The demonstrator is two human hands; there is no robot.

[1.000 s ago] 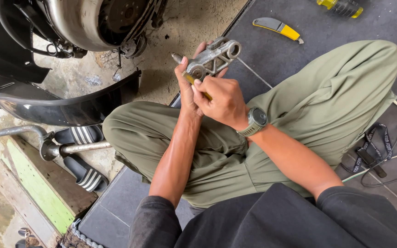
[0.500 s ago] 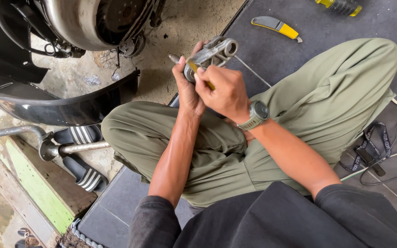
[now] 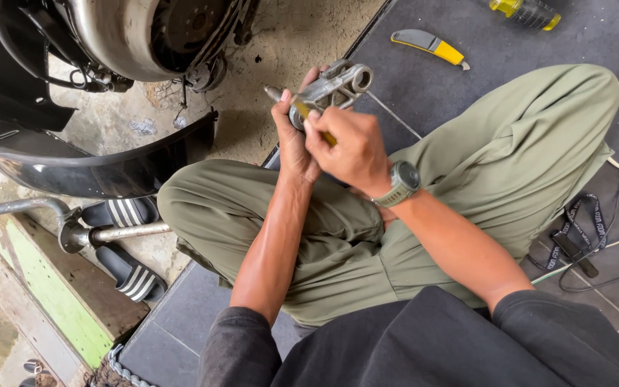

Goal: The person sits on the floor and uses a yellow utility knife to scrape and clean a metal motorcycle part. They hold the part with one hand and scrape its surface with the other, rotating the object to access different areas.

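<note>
You sit cross-legged on the dark grey floor mat (image 3: 410, 86), and you keep the work raised in front of your knees, where your eyes look straight down on it.

Your left hand (image 3: 294, 140) is closed around the grey cast-metal part with round bored lugs (image 3: 334, 84). The fingers wrap its lower half, so the lugs stay free above the fist and point away from you. This grip makes the hand work like a small vise: the part is steady in the air, above your olive-green trousers (image 3: 467, 165).

Your right hand (image 3: 349, 147), the one with the grey wristwatch (image 3: 400, 184), is also closed, thumb and fingers pinched on a thin yellow-handled tool (image 3: 314, 123). Its handle shows between your fingers and lies against the metal part; I cannot tell what kind of tip it has. A short dark metal point (image 3: 272, 92) sticks out at the left of your fist, maybe a pin or bolt end.

The other tools lie well apart on the mat: a grey and yellow utility knife (image 3: 430, 46) and a yellow-green bottle (image 3: 524, 11) at the top edge. To your left stand the rear wheel and engine area of a motorcycle (image 3: 145, 36), a black plastic fender (image 3: 94, 168), a grey exhaust pipe (image 3: 51, 222) and black striped sandals (image 3: 127, 269) on the concrete.
</note>
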